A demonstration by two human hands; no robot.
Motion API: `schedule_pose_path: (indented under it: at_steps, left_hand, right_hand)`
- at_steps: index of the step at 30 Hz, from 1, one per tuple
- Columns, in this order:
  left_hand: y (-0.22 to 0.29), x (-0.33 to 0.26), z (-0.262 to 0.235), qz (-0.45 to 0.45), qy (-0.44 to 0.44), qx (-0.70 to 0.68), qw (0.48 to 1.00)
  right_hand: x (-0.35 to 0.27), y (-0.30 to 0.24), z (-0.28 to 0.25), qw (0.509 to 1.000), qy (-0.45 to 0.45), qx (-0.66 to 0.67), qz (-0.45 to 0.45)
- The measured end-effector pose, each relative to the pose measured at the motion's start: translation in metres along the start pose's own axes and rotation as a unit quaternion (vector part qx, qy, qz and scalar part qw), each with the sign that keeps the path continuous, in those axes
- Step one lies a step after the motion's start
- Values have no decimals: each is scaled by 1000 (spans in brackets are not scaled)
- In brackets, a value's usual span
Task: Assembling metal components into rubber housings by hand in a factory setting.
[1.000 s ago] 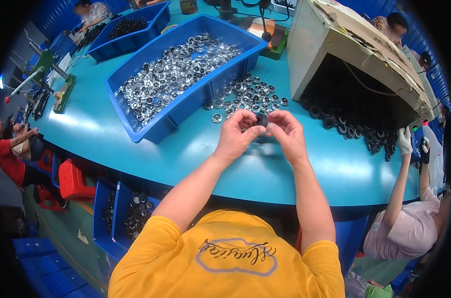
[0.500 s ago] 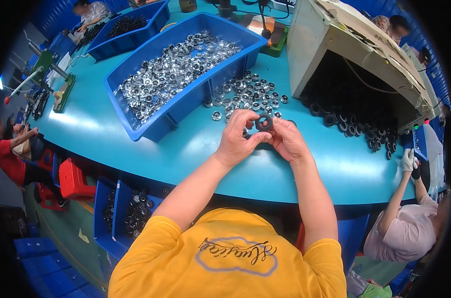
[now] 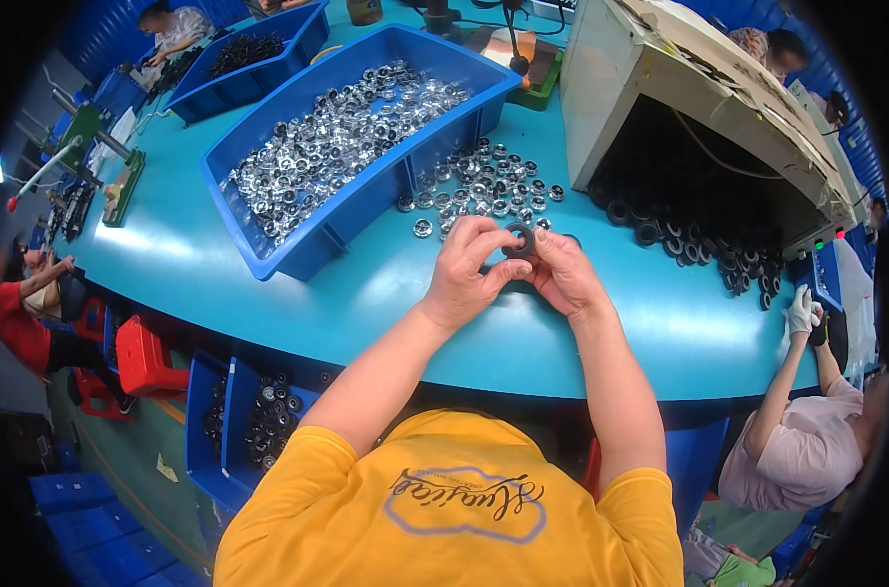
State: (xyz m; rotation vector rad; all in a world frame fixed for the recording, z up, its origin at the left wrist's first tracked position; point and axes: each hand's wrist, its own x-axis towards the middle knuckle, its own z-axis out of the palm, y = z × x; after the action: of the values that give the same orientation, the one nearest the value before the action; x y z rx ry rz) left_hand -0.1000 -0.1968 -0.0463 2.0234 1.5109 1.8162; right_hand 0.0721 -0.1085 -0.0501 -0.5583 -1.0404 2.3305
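Note:
A black ring [image 3: 529, 238], rubber-like with an open centre, is held up between my two hands above the table. My left hand [image 3: 467, 273] pinches its left side with thumb and fingers, a fingertip reaching toward the hole. On the other side, my right hand [image 3: 568, 278] grips the ring's right edge. Just beyond my hands, several shiny clear-and-black round parts [image 3: 500, 182] lie loose on the table. Another dark piece [image 3: 573, 239] shows partly behind my right fingers; its shape is mostly hidden.
A blue bin [image 3: 278, 262] full of shiny round parts stands ahead to the left. At right, a cream metal housing [image 3: 596, 98] has many black rings [image 3: 650, 233] spilling from its opening. A co-worker's gloved hand [image 3: 803, 311] is at the far right. Red stools [image 3: 143, 354] stand lower left.
The ring has tilted, so its hole looks narrower than before. Both hands keep nearly the same place, with small finger shifts around it.

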Motion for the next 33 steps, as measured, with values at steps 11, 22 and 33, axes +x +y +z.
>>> schedule_pose_path:
  at_steps: [11, 22, 33]
  left_hand:
    - [7, 4, -6, -163, -81, -115, 977]
    - [-2, -4, 3, -321, -91, -418, 845]
    - [-17, -1, -11, -431, -38, -679, 593]
  right_hand:
    - [0, 6, 7, 1000, 23, 3, 15]
    - [2, 10, 12, 990, 74, -92, -75]
    - [6, -3, -1, 626, 255, -661, -326]
